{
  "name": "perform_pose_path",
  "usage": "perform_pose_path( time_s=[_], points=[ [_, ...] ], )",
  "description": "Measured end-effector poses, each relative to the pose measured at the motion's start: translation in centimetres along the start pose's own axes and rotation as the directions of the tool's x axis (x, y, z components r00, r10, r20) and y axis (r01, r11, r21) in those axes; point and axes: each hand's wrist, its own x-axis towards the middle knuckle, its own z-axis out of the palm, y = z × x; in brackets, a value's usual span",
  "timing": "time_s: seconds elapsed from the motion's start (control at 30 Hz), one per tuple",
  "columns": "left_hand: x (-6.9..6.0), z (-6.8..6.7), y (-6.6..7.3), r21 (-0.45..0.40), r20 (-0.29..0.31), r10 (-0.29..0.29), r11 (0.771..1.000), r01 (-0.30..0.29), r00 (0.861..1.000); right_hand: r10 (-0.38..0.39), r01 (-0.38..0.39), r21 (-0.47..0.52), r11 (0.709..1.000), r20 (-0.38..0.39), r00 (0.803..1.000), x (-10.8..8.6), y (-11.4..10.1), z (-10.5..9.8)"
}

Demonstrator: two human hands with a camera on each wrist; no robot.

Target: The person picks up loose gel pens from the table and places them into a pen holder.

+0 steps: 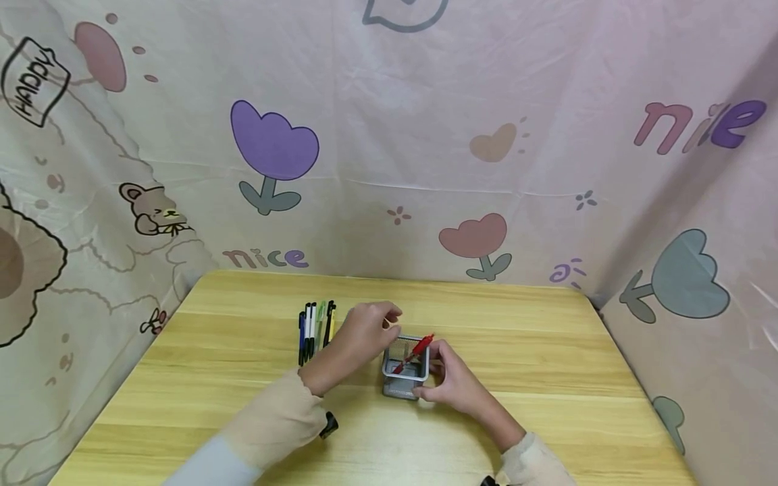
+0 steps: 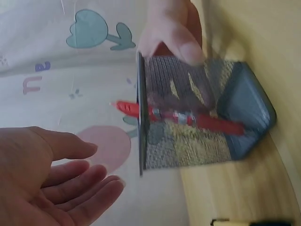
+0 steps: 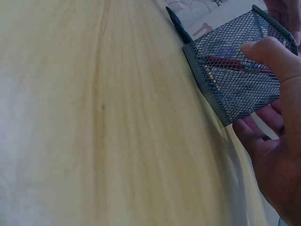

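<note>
A grey metal mesh pen holder (image 1: 402, 387) stands on the wooden table. One red pen (image 1: 422, 345) leans inside it, its upper end above the rim, as the left wrist view also shows the red pen (image 2: 202, 121). My right hand (image 1: 452, 381) grips the holder's right side, thumb and fingers on the mesh (image 3: 235, 70). Beside the rim, my left hand (image 1: 365, 327) hovers with relaxed, slightly bent fingers and nothing in them. In the left wrist view the left hand (image 2: 61, 183) is apart from both pen and holder.
Several pens (image 1: 313, 331) in blue, black, white, green and yellow lie in a row left of the holder, partly behind my left forearm. The table (image 1: 523, 324) meets a printed curtain (image 1: 377, 135) at its back and sides.
</note>
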Motion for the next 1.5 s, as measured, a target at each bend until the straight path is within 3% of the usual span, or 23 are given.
perform_pose_path(
  time_s=[0.33,0.53,0.67,0.9,1.2,1.5],
  points=[
    [-0.2,-1.4,-3.0,0.002,-0.063,-0.107,0.994,0.107,0.992,0.018,-0.018,-0.018,1.000,-0.017,1.000,0.0,0.0,0.1],
    [-0.5,-2.9,-5.7,0.033,-0.080,-0.190,0.981,0.193,0.979,0.044,-0.045,-0.037,0.998,-0.016,0.999,-0.1,-0.1,0.2],
    [-0.7,-3.9,-7.6,0.029,-0.059,-0.255,0.966,0.257,0.965,0.055,-0.056,-0.042,0.998,-0.022,0.998,-0.1,-0.2,0.1],
    [-1.0,-4.5,-10.5,0.032,-0.028,-0.352,0.935,0.353,0.935,0.060,-0.061,-0.044,0.997,-0.026,0.998,-0.1,-0.3,0.1],
    [-1.5,-4.3,-13.6,0.049,0.022,-0.440,0.897,0.439,0.898,0.049,-0.050,-0.067,0.996,-0.026,0.998,0.0,-0.1,0.0],
    [-2.1,-3.7,-15.9,0.091,0.118,-0.536,0.844,0.528,0.836,0.039,-0.041,-0.060,0.997,-0.020,0.999,0.0,-0.1,0.0]
  ],
)
